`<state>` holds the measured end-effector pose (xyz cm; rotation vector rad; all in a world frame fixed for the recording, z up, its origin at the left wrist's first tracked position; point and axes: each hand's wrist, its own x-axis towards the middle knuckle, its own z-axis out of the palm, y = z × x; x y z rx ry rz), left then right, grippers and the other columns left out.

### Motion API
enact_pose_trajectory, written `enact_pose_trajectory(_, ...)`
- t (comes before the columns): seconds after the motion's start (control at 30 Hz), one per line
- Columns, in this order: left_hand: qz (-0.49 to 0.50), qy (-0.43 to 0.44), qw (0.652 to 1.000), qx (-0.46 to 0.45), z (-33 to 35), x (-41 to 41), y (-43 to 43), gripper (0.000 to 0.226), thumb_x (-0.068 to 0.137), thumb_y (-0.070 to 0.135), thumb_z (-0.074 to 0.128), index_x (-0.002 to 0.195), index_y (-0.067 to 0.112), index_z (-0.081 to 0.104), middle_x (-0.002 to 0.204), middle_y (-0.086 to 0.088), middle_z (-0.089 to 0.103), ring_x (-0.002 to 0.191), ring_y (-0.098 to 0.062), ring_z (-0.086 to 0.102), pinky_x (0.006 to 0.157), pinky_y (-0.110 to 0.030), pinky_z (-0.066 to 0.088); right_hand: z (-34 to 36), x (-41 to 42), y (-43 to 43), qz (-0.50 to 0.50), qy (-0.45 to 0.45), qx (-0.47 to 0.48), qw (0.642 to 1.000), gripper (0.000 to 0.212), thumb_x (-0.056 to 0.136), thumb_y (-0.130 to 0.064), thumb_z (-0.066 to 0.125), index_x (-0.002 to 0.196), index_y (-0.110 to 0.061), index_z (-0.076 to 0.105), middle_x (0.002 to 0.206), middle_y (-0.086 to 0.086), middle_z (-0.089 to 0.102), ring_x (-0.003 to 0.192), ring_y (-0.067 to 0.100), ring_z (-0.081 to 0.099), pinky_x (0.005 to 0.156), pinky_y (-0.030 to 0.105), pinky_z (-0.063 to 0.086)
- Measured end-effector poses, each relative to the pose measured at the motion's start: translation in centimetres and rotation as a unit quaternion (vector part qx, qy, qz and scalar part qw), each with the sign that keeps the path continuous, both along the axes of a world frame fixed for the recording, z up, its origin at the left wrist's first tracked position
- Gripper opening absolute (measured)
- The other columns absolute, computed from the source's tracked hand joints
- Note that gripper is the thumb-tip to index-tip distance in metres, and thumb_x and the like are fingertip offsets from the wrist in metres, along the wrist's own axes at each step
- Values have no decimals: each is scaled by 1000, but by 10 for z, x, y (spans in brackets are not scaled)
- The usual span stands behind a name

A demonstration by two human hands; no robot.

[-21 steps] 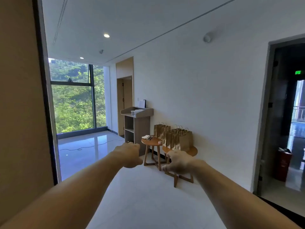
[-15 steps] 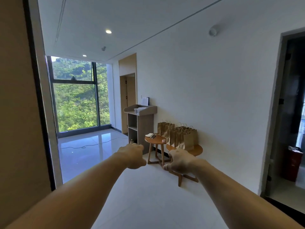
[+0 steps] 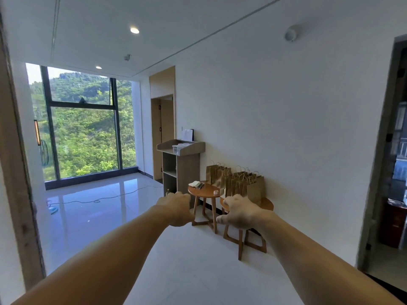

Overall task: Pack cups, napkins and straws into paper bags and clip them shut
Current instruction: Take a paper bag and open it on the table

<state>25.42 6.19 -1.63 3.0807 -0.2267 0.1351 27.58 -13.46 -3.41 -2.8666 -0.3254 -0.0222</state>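
Head camera, looking across a bright room: both bare arms stretch forward in mid-air. The left hand (image 3: 176,208) and right hand (image 3: 240,213) show their backs, with fingers drooping loosely. They hold and touch nothing. Well beyond them, two round wooden tables stand against a white wall. Brown paper bags (image 3: 242,183) with twisted handles stand upright in a cluster on the right table (image 3: 267,204), a few at the back of the left table (image 3: 206,191). The left table also carries a white folded pile (image 3: 194,183), possibly napkins, and a small white round item (image 3: 216,192). Further left, a tall stand (image 3: 187,170) holds clear plastic containers (image 3: 178,147). A cable (image 3: 110,197) trails over glossy floor before a large window (image 3: 83,128).
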Motion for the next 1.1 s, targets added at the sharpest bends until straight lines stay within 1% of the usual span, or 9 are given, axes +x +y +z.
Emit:
enact_pose_trajectory(0.17, 10, 22, 1000, 2, -13, 71, 14, 51, 93, 42, 57, 137, 18, 47, 132, -4, 53, 113, -20, 52, 82, -29, 43, -9, 73, 13, 10, 16, -13, 1000, 65, 84, -57, 66, 134, -18, 51, 133, 4, 52, 113, 22, 54, 95, 37, 50)
enact_pose_trajectory(0.27, 18, 19, 1000, 6, -19, 118, 15, 51, 94, 42, 56, 137, 18, 47, 132, -5, 52, 113, -20, 52, 80, -28, 42, -15, 124, 17, 21, 15, -22, 999, 70, 86, -56, 64, 142, -18, 44, 143, 7, 45, 125, 27, 49, 100, 37, 46)
enact_pose_trajectory(0.37, 32, 23, 999, 11, -20, 160, 14, 50, 94, 40, 55, 138, 17, 46, 131, -6, 53, 113, -21, 53, 76, -28, 38, -16, 177, 19, 32, 18, -9, 999, 60, 86, -55, 65, 133, -20, 51, 138, 7, 48, 125, 31, 48, 103, 45, 46)
enact_pose_trajectory(0.4, 39, 24, 999, 9, -19, 175, 14, 50, 95, 40, 55, 139, 17, 45, 131, -6, 54, 114, -21, 53, 75, -27, 38, -14, 195, 18, 36, 22, -3, 999, 58, 86, -54, 65, 131, -20, 51, 139, 8, 47, 129, 34, 45, 105, 48, 44)
enact_pose_trajectory(0.47, 50, 27, 998, -2, -12, 206, 13, 50, 95, 39, 56, 139, 17, 46, 130, -6, 55, 113, -20, 54, 74, -26, 38, -10, 229, 15, 41, 32, 5, 999, 66, 87, -53, 64, 141, -19, 45, 146, 8, 42, 138, 36, 36, 110, 50, 39)
enact_pose_trajectory(0.57, 62, 22, 998, -15, -6, 252, 14, 51, 96, 38, 55, 140, 16, 44, 133, -6, 53, 116, -20, 53, 75, -26, 36, -7, 279, 14, 53, 23, 13, 998, 73, 87, -52, 65, 147, -20, 39, 147, 6, 42, 133, 29, 42, 110, 45, 40)
enact_pose_trajectory(0.73, 71, 40, 997, -6, -16, 324, 26, 55, 95, 40, 54, 143, 17, 41, 137, -6, 51, 119, -22, 51, 79, -28, 37, -14, 355, 31, 66, 37, 3, 997, 73, 87, -53, 64, 147, -22, 38, 150, 5, 39, 132, 28, 44, 109, 50, 39)
enact_pose_trajectory(0.93, 74, 25, 997, -5, -25, 429, 73, 55, 96, 40, 53, 144, 17, 41, 137, -6, 51, 120, -22, 51, 79, -28, 37, -27, 461, 79, 72, 29, 9, 997, 68, 90, -50, 63, 146, -19, 39, 148, 5, 41, 130, 26, 46, 103, 37, 44)
enact_pose_trajectory(1.1, 62, 19, 998, -2, -20, 523, 129, 52, 95, 38, 54, 141, 17, 43, 134, -6, 53, 116, -22, 53, 77, -28, 38, -24, 550, 132, 63, 40, 12, 997, 71, 90, -51, 63, 147, -17, 38, 148, 6, 41, 130, 27, 46, 102, 36, 44)
